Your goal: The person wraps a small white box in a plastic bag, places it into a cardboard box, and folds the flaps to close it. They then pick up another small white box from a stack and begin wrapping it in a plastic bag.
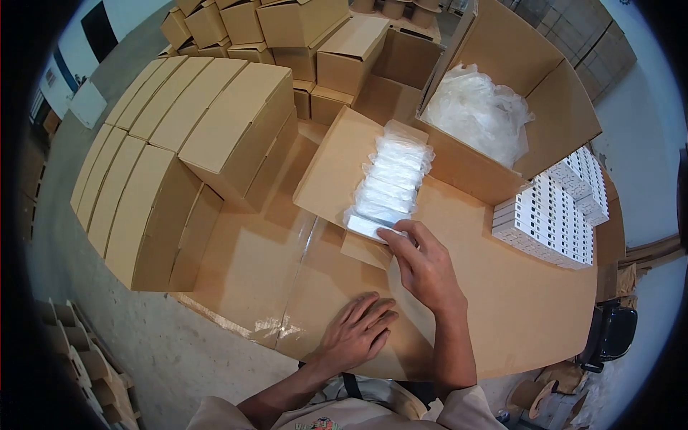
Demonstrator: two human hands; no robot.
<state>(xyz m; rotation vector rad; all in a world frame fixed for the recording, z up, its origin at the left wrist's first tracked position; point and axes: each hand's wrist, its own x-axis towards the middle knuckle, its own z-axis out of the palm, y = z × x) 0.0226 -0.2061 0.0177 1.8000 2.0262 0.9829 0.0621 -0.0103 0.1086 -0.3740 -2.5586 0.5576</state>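
Note:
An open cardboard carton [333, 168] lies in front of me with its lid flap spread to the left. Inside it runs a row of small white items in clear plastic bags [390, 179]. At the near end of the row is a plain white box [365, 227], with the thumb and fingers of my right hand [425, 265] pinched on its right end. My left hand [358, 328] rests flat on the cardboard-covered table [322, 279] near its front edge, fingers apart, holding nothing.
Closed brown cartons [236, 122] stand stacked at the left, with more behind. A large open box [459, 168] holds crumpled clear plastic bags [480, 111]. Stacked white pieces with dark square marks [548, 222] stand at the right. A black chair part [613, 333] is beside the table.

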